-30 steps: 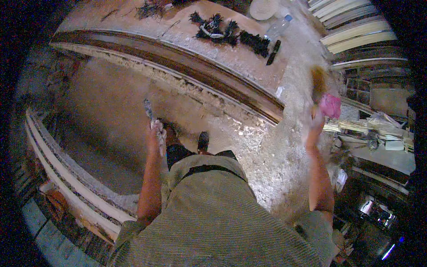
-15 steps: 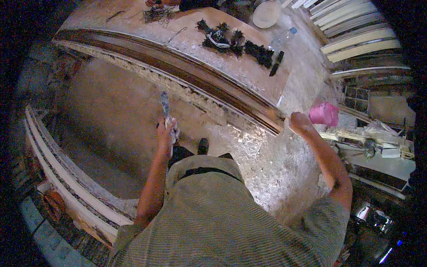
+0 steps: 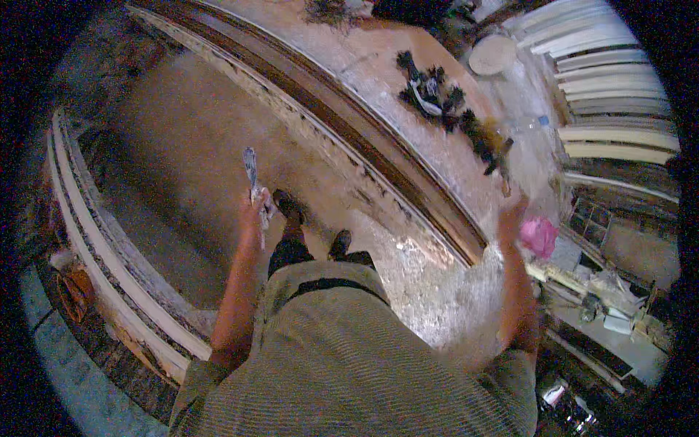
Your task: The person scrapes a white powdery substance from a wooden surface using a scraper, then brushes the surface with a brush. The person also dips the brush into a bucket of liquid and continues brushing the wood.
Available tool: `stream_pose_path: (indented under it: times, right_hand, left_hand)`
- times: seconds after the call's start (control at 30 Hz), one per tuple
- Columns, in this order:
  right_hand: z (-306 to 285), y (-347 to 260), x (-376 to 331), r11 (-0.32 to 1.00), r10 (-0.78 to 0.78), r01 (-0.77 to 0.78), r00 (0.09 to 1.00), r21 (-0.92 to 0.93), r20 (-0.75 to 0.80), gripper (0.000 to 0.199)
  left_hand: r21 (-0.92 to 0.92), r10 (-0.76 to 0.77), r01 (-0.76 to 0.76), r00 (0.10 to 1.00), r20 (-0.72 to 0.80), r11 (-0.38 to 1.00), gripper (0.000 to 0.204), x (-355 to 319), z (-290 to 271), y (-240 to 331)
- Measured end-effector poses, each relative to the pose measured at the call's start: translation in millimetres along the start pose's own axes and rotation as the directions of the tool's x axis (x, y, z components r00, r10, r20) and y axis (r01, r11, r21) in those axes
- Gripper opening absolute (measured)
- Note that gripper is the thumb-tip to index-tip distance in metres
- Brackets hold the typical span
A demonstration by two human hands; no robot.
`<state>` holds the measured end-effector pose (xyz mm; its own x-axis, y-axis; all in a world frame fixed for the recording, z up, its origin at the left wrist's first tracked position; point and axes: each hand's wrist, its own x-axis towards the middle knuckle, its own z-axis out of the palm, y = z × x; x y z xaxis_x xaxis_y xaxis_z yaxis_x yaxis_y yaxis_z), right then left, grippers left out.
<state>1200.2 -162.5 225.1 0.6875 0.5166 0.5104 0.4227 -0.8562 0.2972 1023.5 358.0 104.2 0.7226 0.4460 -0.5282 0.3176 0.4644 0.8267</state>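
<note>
My left hand [image 3: 254, 211] is closed round a putty knife [image 3: 250, 166], its pale, smeared blade pointing away from me. Whitish material clings about the fingers. The knife is held over the dusty floor, apart from the long moulding form. My right hand [image 3: 512, 215] is reached out beyond the near right end of the long brown channelled mould [image 3: 364, 138], close to a pink bag-like object [image 3: 539, 237]. Motion smears its fingers, so whether it holds anything is unclear. Dark, bristly clumps [image 3: 437, 95] with a white strip lie on the board ahead of it.
Long white strips [image 3: 109, 240] curve along the left. A reddish board [image 3: 393, 44] lies beyond the mould. Stacked pale lengths [image 3: 611, 87] stand far right, near a round pale disc [image 3: 492, 56] and a clear bottle [image 3: 535, 122]. A cluttered bench [image 3: 582, 291] stands at right.
The whole view has turned, so the mould slants more steeply. My right hand has left the mould's end and moved farther out, toward the dark clumps. My left hand still grips the putty knife.
</note>
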Motion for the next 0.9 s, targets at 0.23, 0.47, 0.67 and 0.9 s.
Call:
stream_pose_path:
  times: [0.23, 0.47, 0.67, 0.9]
  right_hand:
    - [15, -96, 158, 0.715, 0.13, -0.561, 0.693, 0.416, 0.709, 0.023]
    - [38, -207, 258, 0.917, 0.037, -0.343, 0.579, 0.202, 0.815, 0.024]
    - [87, -253, 329, 0.805, 0.136, -0.489, 0.705, 0.337, 0.696, 0.025]
    - [132, -322, 412, 0.627, -0.082, -0.331, 0.872, 0.705, 0.483, 0.028]
  left_hand:
    - [0.052, 0.098, -0.096, 0.995, -0.028, 0.994, 0.019, 18, -15, 68]
    - [0.075, 0.146, -0.145, 0.989, -0.01, 0.987, 0.025, 64, -71, 107]
    - [-0.031, 0.17, -0.177, 0.971, -0.165, 0.984, 0.024, 90, -110, 142]
    - [-0.061, 0.137, -0.153, 0.967, -0.217, 0.986, 0.02, 130, -134, 171]
